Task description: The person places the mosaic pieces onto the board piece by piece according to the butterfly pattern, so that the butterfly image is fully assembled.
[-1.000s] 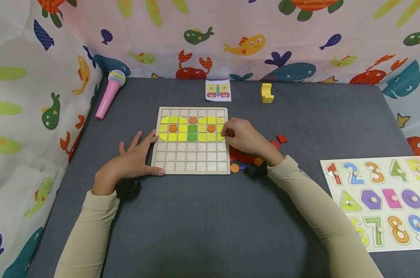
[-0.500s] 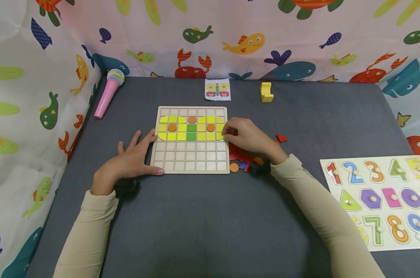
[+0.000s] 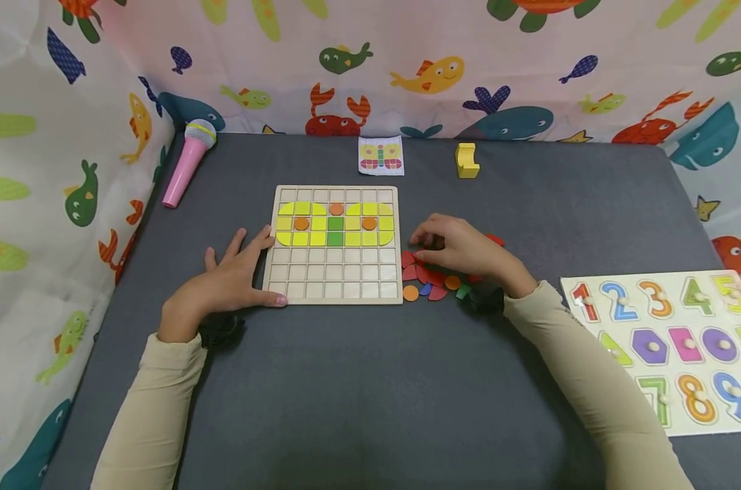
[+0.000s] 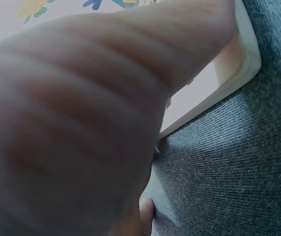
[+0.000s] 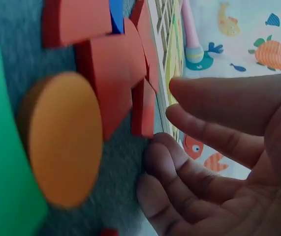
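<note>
A wooden grid board [image 3: 333, 273] lies on the grey table. Its upper rows hold yellow tiles [image 3: 299, 238], green tiles [image 3: 335, 230] and round orange pieces [image 3: 369, 223]; the lower rows are bare. My left hand [image 3: 226, 286] rests at the board's left side, fingers spread and touching its edge. Just right of the board, my right hand [image 3: 462, 248] hovers over a pile of red pieces [image 3: 434, 277]. Its fingers bend loosely, and the right wrist view has nothing between thumb and fingers. An orange disc [image 5: 66, 142] and a green piece [image 5: 7, 162] lie near that hand.
Behind the board are a small butterfly pattern card [image 3: 380, 156] and a yellow block [image 3: 467, 161]. A pink toy microphone [image 3: 188, 167] lies at the back left. At right is a number-and-shape puzzle board [image 3: 621, 361], partly behind the right sleeve. A fish-print curtain [image 3: 272, 61] borders the table.
My right hand has left the board's right edge and moved right over the red pieces. The yellow piece it was touching stays at that edge. My left hand stays in place.
</note>
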`<state>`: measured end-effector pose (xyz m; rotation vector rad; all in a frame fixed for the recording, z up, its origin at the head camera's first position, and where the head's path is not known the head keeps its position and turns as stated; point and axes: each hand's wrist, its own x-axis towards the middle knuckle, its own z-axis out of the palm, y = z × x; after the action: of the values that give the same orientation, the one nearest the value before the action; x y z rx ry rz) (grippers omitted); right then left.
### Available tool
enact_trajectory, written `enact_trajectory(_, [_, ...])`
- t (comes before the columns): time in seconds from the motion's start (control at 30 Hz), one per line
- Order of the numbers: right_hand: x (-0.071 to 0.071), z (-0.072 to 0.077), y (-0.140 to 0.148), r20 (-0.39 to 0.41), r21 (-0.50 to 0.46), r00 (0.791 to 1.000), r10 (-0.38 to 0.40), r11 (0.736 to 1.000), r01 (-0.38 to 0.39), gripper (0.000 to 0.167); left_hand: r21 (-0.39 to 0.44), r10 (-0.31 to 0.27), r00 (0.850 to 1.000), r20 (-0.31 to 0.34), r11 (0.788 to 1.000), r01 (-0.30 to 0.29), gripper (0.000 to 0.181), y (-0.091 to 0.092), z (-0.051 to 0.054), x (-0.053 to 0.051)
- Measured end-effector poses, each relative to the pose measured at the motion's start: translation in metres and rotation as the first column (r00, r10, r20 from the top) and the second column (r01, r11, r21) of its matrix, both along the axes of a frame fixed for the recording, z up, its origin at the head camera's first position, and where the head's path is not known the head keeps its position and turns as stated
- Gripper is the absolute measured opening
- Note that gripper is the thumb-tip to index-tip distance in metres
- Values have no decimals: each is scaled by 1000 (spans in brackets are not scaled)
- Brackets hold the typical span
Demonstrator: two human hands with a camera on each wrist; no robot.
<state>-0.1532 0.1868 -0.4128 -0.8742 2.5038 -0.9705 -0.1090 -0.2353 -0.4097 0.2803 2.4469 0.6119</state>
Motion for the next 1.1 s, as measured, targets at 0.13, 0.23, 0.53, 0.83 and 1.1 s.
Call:
enact_trajectory(0.13, [1,-4,-7,19,38,1000,16,999,-17,25,3,-2,1000,-9,1000,2,129,-1,-1,1])
enact_trajectory(0.23, [3,-5,-11,24,67,1000,18,998,-19,23,10,-5,1000,-12,1000,5,129,-1,-2,1])
enact_trajectory(0.53, [6,-3,-15,14,8,999,-41,999,41,17,9,2,1000,-8,1000,-2,134,-2,-2,-2])
enact_trajectory(0.83, [-4,5,-21,-19,-135,982,-185,974,181,10,7,-2,1000,-2,1000,2,133,-2,-3,-1])
enact_trajectory(1.1, [-15,22,-73,5,-250,994,-113,962,110,7,17,-2,1000,-8,1000,2,129,-3,2,0])
